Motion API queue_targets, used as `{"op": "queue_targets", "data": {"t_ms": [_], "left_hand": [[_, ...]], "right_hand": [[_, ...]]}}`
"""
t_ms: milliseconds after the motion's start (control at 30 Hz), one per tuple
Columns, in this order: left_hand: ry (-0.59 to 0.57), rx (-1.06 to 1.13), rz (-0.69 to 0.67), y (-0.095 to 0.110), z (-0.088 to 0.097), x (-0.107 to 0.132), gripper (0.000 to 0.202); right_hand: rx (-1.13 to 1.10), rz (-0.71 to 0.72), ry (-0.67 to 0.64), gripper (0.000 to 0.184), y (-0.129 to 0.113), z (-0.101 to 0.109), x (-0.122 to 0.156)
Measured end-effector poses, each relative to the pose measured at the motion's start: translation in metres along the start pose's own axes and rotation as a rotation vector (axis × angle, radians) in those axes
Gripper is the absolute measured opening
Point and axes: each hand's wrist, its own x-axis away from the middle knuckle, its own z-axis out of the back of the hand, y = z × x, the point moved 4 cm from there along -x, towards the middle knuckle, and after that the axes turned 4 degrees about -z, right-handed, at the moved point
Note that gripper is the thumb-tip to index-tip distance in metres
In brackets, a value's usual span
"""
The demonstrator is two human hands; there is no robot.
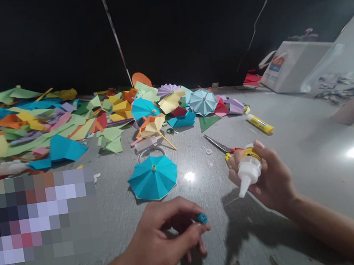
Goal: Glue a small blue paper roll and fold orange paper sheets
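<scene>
Toward the desk's (313, 161) near edge, the left fingers (188, 236) pinch a blue paper roll (203, 219), separate from the seemingly finished blue umbrella (151, 184) beyond, while the right fingers (268, 157) clasp a glue bottle (250, 169).

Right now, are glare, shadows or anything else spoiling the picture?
In the head view, glare spots whiten the gray table, one just right of the front blue umbrella, another at far right; in the head view, a dark shadow falls below and left of the right hand and glue bottle; in the head view, coarse pixel blocks hide the left side's lower part.
</scene>
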Motion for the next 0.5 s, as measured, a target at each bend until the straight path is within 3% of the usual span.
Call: {"op": "queue_targets", "data": {"t_ms": [300, 500], "left_hand": [[0.009, -0.092, -0.042, 0.004, 0.000, 0.000, 0.014], [0.018, -0.176, -0.029, 0.003, 0.001, 0.000, 0.018]], "right_hand": [[0.329, 0.122, -0.153, 0.060, 0.016, -0.004, 0.013], [0.393, 0.229, -0.111, 0.057, 0.007, -0.012, 0.016]]}}
